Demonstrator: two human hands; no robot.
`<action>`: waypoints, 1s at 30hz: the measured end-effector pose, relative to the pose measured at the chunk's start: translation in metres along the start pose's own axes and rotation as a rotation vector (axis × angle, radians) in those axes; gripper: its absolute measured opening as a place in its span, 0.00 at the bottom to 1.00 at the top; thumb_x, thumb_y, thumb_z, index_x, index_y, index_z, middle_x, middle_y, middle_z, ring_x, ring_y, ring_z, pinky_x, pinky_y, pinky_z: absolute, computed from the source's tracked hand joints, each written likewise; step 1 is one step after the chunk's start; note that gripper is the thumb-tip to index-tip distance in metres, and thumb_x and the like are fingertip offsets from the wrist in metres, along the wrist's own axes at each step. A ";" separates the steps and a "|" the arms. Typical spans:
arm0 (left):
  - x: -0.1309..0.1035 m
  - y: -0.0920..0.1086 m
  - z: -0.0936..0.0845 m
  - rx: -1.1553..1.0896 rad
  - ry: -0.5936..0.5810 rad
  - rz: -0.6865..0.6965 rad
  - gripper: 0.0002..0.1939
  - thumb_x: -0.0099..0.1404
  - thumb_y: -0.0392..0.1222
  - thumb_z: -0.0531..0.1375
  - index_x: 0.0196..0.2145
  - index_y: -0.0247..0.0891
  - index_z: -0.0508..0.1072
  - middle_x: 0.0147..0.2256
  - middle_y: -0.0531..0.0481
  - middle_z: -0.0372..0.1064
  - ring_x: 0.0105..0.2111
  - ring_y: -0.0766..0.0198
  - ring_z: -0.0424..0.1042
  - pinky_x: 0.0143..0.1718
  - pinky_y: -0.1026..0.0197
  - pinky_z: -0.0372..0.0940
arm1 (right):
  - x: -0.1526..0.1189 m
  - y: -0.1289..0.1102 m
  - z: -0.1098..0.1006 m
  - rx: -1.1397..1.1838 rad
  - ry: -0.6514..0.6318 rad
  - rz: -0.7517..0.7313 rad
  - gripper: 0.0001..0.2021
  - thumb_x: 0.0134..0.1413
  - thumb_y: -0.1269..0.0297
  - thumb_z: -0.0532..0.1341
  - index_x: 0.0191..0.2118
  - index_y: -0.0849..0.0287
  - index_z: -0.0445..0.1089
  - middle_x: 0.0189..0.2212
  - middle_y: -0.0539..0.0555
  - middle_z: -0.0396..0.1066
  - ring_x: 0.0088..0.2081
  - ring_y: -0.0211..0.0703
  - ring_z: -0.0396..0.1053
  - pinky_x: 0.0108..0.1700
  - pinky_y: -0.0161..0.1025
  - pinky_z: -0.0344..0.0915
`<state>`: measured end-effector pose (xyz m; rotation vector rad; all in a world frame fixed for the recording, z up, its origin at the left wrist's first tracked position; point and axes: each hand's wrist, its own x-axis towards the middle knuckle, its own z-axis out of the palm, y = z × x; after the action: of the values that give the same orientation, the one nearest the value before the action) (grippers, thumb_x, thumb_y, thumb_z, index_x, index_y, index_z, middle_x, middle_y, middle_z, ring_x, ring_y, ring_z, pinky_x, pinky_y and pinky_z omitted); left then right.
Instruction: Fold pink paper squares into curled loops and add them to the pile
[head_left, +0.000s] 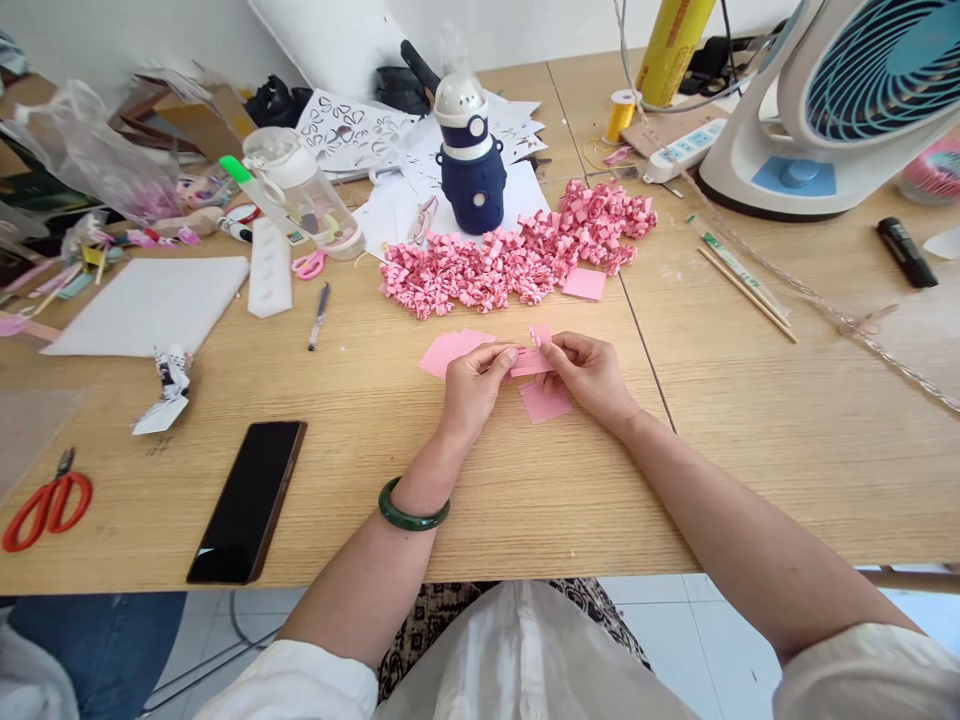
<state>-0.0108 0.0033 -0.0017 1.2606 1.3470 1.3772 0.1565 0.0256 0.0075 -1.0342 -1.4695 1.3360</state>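
Observation:
Between my two hands is a pink paper piece [531,362] with thin parallel slits along it. My left hand [478,385] pinches its left end between thumb and fingers. At the other end, my right hand [589,372] is closed on the same paper, thumb on top; a small curled bit sticks up beside it. Just below lies another slit pink square [546,402] on the table. Flat pink sheets [452,350] are partly covered by my left hand. Farther back, a long heap of curled pink paper pieces [487,270] stretches across the table, with one pink square [584,284] at its front edge.
A navy bottle [472,185] stands behind the heap, beside a clear jug [307,190]. On the left lie a phone [247,500], red-handled scissors [49,505] and a pen [319,317]. A fan [795,130], wooden sticks [750,292] and a black marker [906,252] are on the right.

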 end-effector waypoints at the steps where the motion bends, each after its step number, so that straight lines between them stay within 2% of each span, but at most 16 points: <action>1: 0.000 0.000 0.000 0.001 -0.001 -0.009 0.09 0.61 0.45 0.66 0.35 0.40 0.84 0.33 0.49 0.80 0.34 0.62 0.75 0.41 0.59 0.69 | 0.000 0.000 0.000 -0.002 0.004 0.001 0.19 0.57 0.46 0.63 0.30 0.58 0.71 0.21 0.49 0.71 0.21 0.37 0.66 0.25 0.36 0.62; 10: -0.001 0.003 0.000 -0.021 0.031 -0.052 0.09 0.56 0.46 0.69 0.30 0.38 0.82 0.30 0.50 0.79 0.32 0.63 0.73 0.38 0.60 0.68 | 0.001 0.002 0.000 -0.021 0.014 0.006 0.20 0.57 0.45 0.63 0.28 0.59 0.70 0.19 0.49 0.70 0.20 0.37 0.66 0.24 0.36 0.61; 30: -0.002 0.005 0.004 -0.143 0.086 -0.046 0.10 0.49 0.44 0.73 0.26 0.37 0.79 0.30 0.50 0.79 0.33 0.63 0.75 0.40 0.60 0.71 | 0.000 -0.001 0.001 0.008 0.010 -0.022 0.21 0.58 0.46 0.61 0.25 0.58 0.67 0.17 0.48 0.68 0.19 0.35 0.64 0.22 0.34 0.58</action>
<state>-0.0059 0.0018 0.0031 1.0804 1.3021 1.4822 0.1558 0.0249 0.0089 -1.0151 -1.4634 1.3180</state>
